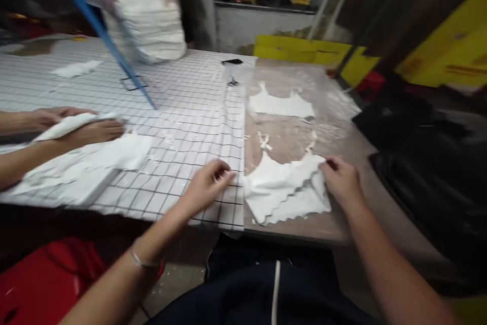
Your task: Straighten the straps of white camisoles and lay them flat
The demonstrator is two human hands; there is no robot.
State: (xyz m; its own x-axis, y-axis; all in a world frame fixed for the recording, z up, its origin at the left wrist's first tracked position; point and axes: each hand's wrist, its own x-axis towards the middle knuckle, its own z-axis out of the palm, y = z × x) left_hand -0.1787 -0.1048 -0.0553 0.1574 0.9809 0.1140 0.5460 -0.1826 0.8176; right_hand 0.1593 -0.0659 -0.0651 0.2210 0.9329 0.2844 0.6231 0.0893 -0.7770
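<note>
A stack of white cut fabric pieces (285, 190) with wavy lower edges lies on the bare brown table (342, 137) near its front edge. My right hand (342, 180) grips the stack's right edge, fingers curled on the cloth. My left hand (209, 183) rests at the stack's left, on the edge of the white checked sheet (190, 112), with fingers curled loosely; whether it holds anything is unclear. A second white cut piece (279, 104) lies flat further back.
At left another person's two hands (76, 127) press on white fabric pieces (87, 168). A plastic bag of white pieces (146, 15) is held at the back. A blue pole (102, 36) slants across. Scissors (233, 80) lie mid-table. Yellow boards and black cloth (429, 163) sit right.
</note>
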